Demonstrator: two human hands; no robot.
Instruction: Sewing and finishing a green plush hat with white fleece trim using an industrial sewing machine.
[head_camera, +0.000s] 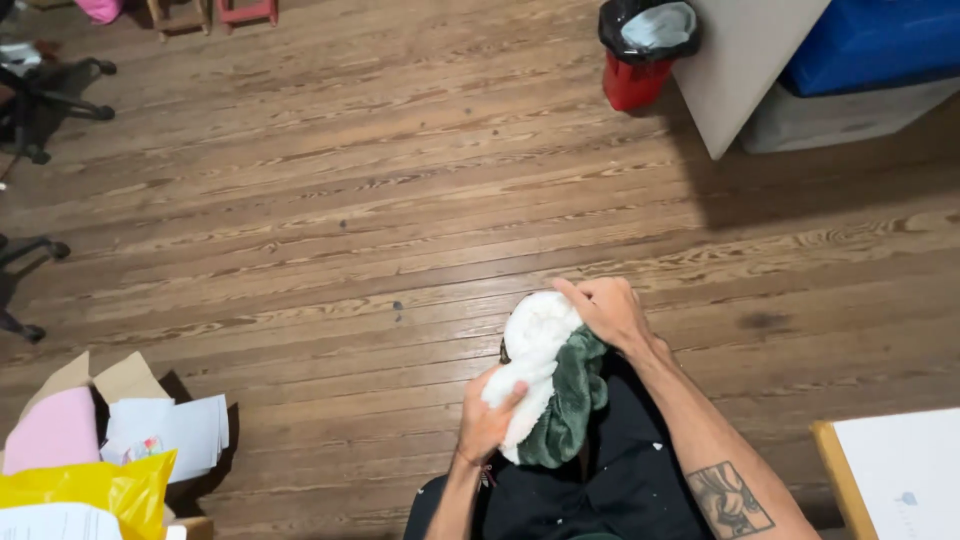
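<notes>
A soft bundle, white fleece (535, 345) on one side and dark green plush (572, 400) on the other, is held over my lap above a wooden floor. My left hand (485, 420) grips the lower end of the white part. My right hand (610, 310) closes over the top of the bundle, thumb pressed on the white fleece. A small dark spot shows at the bundle's left edge; what it is I cannot tell. My dark trousers (600, 480) lie below.
An open cardboard box (120, 380) with pink foam, white papers and a yellow bag (100, 490) sits at lower left. A red bin with black liner (640, 50) stands at the top by a grey panel. Chair wheels (40, 250) at left, a table corner (850, 470) at right.
</notes>
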